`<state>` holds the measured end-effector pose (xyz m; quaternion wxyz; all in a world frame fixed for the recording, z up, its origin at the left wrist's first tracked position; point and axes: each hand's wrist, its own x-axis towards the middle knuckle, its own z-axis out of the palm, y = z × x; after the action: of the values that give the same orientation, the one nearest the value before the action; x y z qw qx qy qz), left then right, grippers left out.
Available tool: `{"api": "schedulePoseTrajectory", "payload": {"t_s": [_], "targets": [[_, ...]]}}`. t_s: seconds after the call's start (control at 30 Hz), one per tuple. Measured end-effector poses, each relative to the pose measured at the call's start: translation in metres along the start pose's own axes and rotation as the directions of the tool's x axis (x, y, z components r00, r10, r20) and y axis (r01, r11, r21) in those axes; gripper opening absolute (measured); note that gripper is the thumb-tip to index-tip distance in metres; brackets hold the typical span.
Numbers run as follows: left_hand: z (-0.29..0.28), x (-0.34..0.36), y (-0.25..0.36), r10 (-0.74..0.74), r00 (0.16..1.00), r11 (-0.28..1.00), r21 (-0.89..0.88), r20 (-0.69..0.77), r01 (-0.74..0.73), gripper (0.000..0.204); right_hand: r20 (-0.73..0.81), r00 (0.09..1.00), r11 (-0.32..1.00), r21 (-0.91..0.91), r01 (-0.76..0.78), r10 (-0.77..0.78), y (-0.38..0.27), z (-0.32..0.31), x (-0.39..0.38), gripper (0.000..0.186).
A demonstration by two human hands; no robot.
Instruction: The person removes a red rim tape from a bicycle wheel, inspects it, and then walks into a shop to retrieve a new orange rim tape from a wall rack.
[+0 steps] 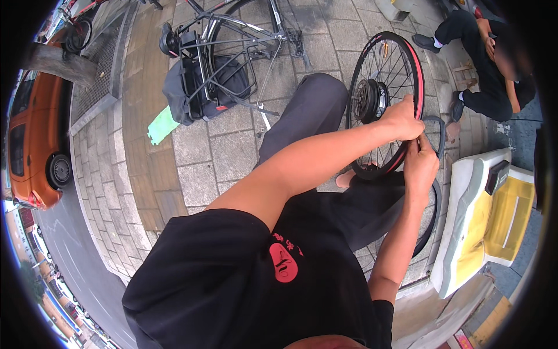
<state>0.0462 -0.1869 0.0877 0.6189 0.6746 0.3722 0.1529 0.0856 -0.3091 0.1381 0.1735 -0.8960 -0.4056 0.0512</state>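
Observation:
A spoked bicycle wheel (416,75), black with a red band round its rim, stands upright at my right knee. Its dark hub with a sprocket (366,100) faces left. My left hand (402,120) is closed on the near right part of the rim. Just below it, my right hand (421,161) grips the same edge, with its fingers pointing up. The two hands almost touch, and whatever small piece may lie between the fingers is hidden. A black loop like a tyre or tube (435,218) lies on the paving beside the wheel, partly behind my right forearm.
A bicycle frame with a rear rack (224,75) lies on the paving ahead, over a dark bag (177,93). Nearby is a green cloth (163,125). A yellow and white seat (465,232) stands at right; a seated person (482,64) is beyond. An orange car (38,134) is at left.

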Motion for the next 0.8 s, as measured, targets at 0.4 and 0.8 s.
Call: {"api": "schedulePoseTrajectory", "payload": {"t_s": [0.4, 0.8], "targets": [[-0.01, -0.006, -0.016, 0.045, 0.968, 0.873, -0.48, 0.248, 0.082, 0.074, -0.004, 0.997, 0.972, -0.221, 0.075, -0.078, 0.013, 0.01, 0.018, 0.034], [-0.015, -0.01, -0.02, 0.058, 0.942, 0.769, -0.616, 0.33, 0.168, 0.076, -0.037, 0.991, 0.979, -0.163, 0.12, -0.127, 0.024, 0.018, 0.031, 0.031]]}}
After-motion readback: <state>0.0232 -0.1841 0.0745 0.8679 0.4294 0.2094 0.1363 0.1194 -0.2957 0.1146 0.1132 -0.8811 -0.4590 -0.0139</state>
